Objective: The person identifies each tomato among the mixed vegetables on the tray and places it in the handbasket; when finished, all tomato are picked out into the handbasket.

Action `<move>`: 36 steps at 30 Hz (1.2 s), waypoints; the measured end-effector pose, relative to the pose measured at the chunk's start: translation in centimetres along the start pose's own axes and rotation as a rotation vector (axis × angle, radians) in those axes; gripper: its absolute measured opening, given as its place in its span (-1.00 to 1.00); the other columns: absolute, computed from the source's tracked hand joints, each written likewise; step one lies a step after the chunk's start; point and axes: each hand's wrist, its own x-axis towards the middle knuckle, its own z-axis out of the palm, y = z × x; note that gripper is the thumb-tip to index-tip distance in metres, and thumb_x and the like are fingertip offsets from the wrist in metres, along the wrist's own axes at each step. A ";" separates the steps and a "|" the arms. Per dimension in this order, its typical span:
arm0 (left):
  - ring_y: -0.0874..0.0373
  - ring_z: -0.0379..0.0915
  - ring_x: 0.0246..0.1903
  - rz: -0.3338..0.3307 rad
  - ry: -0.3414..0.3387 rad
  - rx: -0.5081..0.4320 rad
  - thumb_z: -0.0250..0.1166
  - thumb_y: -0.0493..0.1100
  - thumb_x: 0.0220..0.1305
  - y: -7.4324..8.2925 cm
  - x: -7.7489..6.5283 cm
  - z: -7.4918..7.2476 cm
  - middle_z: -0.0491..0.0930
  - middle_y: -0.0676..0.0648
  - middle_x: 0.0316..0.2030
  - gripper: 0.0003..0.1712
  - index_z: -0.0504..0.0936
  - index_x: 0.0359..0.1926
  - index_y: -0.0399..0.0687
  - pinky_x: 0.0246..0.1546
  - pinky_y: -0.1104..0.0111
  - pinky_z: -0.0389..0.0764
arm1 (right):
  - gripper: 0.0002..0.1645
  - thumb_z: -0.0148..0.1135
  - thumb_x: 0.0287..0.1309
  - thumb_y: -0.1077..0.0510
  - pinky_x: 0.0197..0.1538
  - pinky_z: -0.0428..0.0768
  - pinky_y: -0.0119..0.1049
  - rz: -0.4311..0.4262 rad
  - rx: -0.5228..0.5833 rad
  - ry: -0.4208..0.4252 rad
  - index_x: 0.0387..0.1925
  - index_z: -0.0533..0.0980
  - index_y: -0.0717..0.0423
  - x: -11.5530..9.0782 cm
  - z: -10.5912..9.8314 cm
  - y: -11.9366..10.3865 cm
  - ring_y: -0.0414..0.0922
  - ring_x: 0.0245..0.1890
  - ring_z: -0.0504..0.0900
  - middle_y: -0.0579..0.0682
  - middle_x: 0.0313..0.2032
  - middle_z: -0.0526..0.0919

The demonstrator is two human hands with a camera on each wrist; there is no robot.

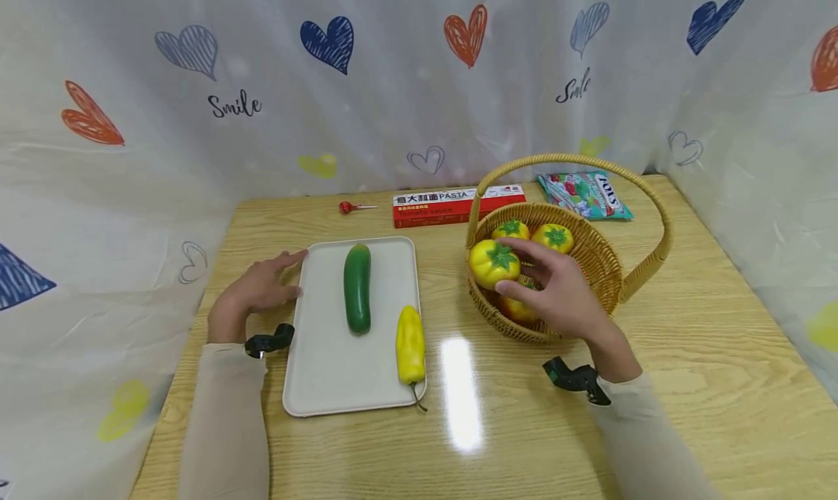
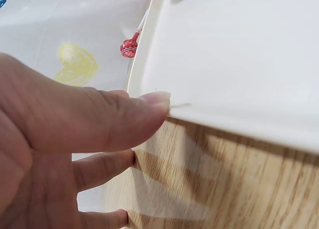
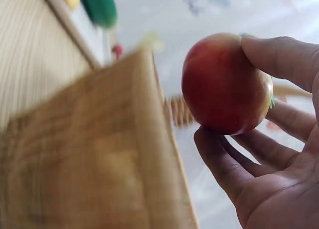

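Note:
My right hand (image 1: 566, 289) pinches a yellow tomato (image 1: 491, 266) with a green leafy top, raised over the left side of a wicker basket (image 1: 604, 267). In the right wrist view, this tomato's underside (image 3: 222, 87) is red, held between thumb and fingers. More tomatoes (image 1: 555, 235) lie inside the basket, partly hidden by my hand. At the left, my left hand (image 1: 258, 285) touches the edge of a white tray (image 1: 321, 372), its thumb (image 2: 134, 112) against the rim. On the tray lie a green cucumber (image 1: 357, 289) and a yellow pepper (image 1: 410, 346), whose stem overhangs the rim.
Behind the tray is a red-wrapped lollipop (image 1: 347, 207). A red pasta box (image 1: 432, 214) lies at the back, left of the basket's tall arched handle (image 1: 655, 260). Behind the basket rests a teal snack bag (image 1: 589, 194). A patterned curtain (image 1: 393, 121) borders the wooden table.

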 end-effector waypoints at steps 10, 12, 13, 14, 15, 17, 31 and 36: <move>-0.61 -0.02 0.62 0.005 0.002 -0.014 0.35 -0.14 0.47 0.0 -0.1 -0.2 0.04 -0.59 0.64 -0.09 0.19 0.71 -0.17 0.62 -0.50 -0.19 | -0.28 0.49 0.37 0.27 0.15 0.64 -0.64 0.122 -0.006 0.034 0.50 0.50 0.14 -0.6 -3.0 2.6 0.26 0.38 0.63 0.24 0.46 0.53; -0.63 -0.04 0.62 0.003 0.001 -0.021 0.35 -0.14 0.47 -0.1 -0.1 -0.1 0.03 -0.58 0.64 -0.09 0.19 0.72 -0.17 0.62 -0.51 -0.19 | -0.27 0.48 0.39 0.25 0.14 0.62 -0.67 0.153 -0.012 0.036 0.52 0.47 0.16 -0.8 -3.3 2.8 0.28 0.41 0.61 0.26 0.48 0.50; -0.63 -0.06 0.63 0.000 -0.001 -0.026 0.35 -0.14 0.48 0.0 -0.1 -0.1 0.02 -0.58 0.65 -0.09 0.19 0.72 -0.16 0.62 -0.51 -0.20 | -0.26 0.48 0.40 0.24 0.15 0.61 -0.67 0.161 -0.026 0.039 0.53 0.47 0.16 -0.9 -3.4 2.8 0.29 0.41 0.61 0.27 0.48 0.50; -0.63 -0.08 0.63 -0.003 -0.002 -0.030 0.35 -0.14 0.48 0.0 -0.1 -0.1 0.01 -0.57 0.65 -0.09 0.19 0.72 -0.15 0.61 -0.52 -0.20 | -0.26 0.48 0.40 0.22 0.20 0.65 -0.58 0.169 -0.047 0.043 0.53 0.46 0.16 -1.0 -3.6 2.8 0.30 0.42 0.60 0.28 0.48 0.50; -0.63 -0.09 0.64 -0.005 -0.003 -0.033 0.34 -0.14 0.48 0.0 -0.1 -0.1 0.01 -0.56 0.66 -0.09 0.19 0.72 -0.15 0.61 -0.52 -0.21 | -0.25 0.48 0.40 0.19 0.22 0.68 -0.50 0.174 -0.083 0.049 0.54 0.46 0.16 -1.0 -3.7 2.7 0.30 0.40 0.62 0.29 0.47 0.51; -0.62 -0.11 0.64 -0.006 -0.004 -0.037 0.34 -0.14 0.48 0.0 0.0 -0.1 0.01 -0.56 0.66 -0.10 0.19 0.72 -0.15 0.61 -0.53 -0.22 | -0.25 0.50 0.40 0.14 0.27 0.73 -0.27 0.172 -0.166 0.057 0.53 0.47 0.13 -1.1 -3.9 2.7 0.28 0.35 0.66 0.28 0.43 0.56; -0.65 -0.10 0.63 -0.004 -0.004 -0.010 0.33 -0.15 0.49 -0.3 0.0 -0.2 0.03 -0.57 0.65 -0.09 0.17 0.72 -0.15 0.60 -0.53 -0.13 | -0.26 0.53 0.33 0.12 0.48 0.47 0.40 0.133 -0.569 -0.035 0.45 0.51 0.26 -0.3 -4.0 2.8 0.39 0.40 0.55 0.37 0.38 0.61; -0.67 -0.13 0.62 -0.012 -0.009 -0.015 0.33 -0.13 0.50 -0.2 0.1 -0.1 0.02 -0.56 0.66 -0.10 0.17 0.73 -0.13 0.58 -0.56 -0.12 | -0.27 0.53 0.31 0.13 0.39 0.53 0.38 0.138 -0.621 -0.052 0.42 0.53 0.31 -0.3 -3.8 3.1 0.39 0.30 0.64 0.39 0.30 0.67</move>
